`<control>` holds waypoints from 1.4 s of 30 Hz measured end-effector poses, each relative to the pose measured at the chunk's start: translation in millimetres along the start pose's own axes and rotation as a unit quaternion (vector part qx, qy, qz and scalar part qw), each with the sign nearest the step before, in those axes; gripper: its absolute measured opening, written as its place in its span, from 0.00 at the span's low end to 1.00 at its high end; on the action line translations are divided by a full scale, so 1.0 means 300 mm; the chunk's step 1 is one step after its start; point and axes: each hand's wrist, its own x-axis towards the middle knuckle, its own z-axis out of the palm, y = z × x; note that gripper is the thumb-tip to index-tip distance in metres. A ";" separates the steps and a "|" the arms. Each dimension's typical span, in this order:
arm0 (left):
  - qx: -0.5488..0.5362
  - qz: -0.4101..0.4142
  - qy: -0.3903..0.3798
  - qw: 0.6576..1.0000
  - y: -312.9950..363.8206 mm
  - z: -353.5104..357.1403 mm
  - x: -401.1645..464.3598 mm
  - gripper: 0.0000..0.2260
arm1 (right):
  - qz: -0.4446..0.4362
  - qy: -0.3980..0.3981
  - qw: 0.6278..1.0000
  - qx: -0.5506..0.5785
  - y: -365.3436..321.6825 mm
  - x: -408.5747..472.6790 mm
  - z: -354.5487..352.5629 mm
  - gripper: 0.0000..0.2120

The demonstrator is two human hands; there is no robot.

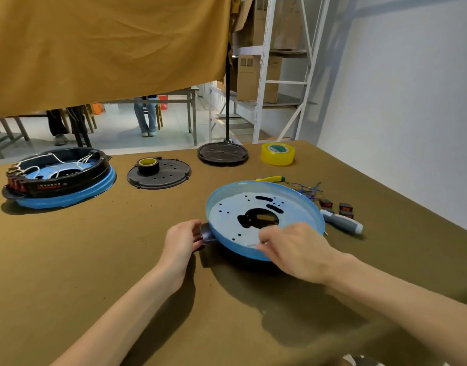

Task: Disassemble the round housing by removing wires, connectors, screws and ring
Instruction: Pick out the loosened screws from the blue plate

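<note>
Head view: blue housing (264, 202) tilted on tabletop (95, 247), frame centre. Left hand (183, 240) grips its dark side knob (206, 233); right hand (293, 247) pinches the near rim.

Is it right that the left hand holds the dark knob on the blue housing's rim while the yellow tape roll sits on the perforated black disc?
Not quite. In the head view the yellow tape roll sits on the table; the black tape roll is on the perforated black disc. The left hand does hold the dark knob on the blue housing.
</note>
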 end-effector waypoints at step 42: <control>0.355 0.447 -0.057 0.819 -0.090 -0.031 -0.046 0.33 | 0.092 0.123 0.980 0.124 0.042 0.007 -0.008 0.14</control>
